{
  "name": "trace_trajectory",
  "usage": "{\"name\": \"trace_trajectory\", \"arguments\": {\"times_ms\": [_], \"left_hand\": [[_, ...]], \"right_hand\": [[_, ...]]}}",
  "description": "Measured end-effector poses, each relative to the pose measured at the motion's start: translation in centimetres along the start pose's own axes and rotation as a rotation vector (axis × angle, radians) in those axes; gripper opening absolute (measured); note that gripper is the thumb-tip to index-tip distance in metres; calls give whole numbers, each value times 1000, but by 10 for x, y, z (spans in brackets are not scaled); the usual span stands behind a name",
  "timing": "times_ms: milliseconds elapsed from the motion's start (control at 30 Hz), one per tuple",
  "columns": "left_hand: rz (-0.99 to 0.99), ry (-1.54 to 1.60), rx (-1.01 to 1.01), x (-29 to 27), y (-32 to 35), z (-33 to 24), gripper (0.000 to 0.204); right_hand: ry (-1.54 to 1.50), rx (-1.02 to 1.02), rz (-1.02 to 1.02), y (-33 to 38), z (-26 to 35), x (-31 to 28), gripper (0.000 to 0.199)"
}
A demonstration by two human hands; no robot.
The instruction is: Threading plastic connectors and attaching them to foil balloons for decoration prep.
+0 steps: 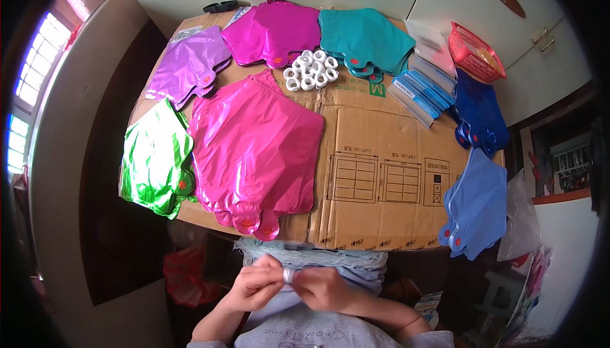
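Near the close edge of the cardboard sheet [375,157]: left hand [254,282] and right hand [326,287] pinching one small white ring [288,275] together, pink foil balloon [254,151] just beyond.

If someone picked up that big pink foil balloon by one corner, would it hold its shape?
Probably not. The pink balloon lies flat and wrinkled on the cardboard, so it likely droops. It looks thin and light. Its glossy skin may slip in the fingers.
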State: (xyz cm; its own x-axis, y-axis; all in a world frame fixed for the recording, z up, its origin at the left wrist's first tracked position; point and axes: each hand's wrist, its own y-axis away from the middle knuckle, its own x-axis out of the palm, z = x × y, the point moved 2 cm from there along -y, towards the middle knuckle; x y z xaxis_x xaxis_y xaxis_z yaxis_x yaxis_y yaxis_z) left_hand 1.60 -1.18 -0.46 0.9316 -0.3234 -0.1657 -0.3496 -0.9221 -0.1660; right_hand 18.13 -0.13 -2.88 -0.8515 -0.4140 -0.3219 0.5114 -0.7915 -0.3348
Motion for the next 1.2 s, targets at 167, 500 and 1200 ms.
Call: {"name": "trace_trajectory", "arguments": {"times_ms": [167,500,1200], "left_hand": [[199,-158,22,-7,-5,-4,22],[90,117,-57,-1,-3,6,29],[-181,757,-298,24,13,44,19]], "right_hand": [[68,59,-55,-5,5,-23,14],[149,43,-130,-13,-7,-25,18],[-162,197,-202,-10,-11,-13,19]]}}
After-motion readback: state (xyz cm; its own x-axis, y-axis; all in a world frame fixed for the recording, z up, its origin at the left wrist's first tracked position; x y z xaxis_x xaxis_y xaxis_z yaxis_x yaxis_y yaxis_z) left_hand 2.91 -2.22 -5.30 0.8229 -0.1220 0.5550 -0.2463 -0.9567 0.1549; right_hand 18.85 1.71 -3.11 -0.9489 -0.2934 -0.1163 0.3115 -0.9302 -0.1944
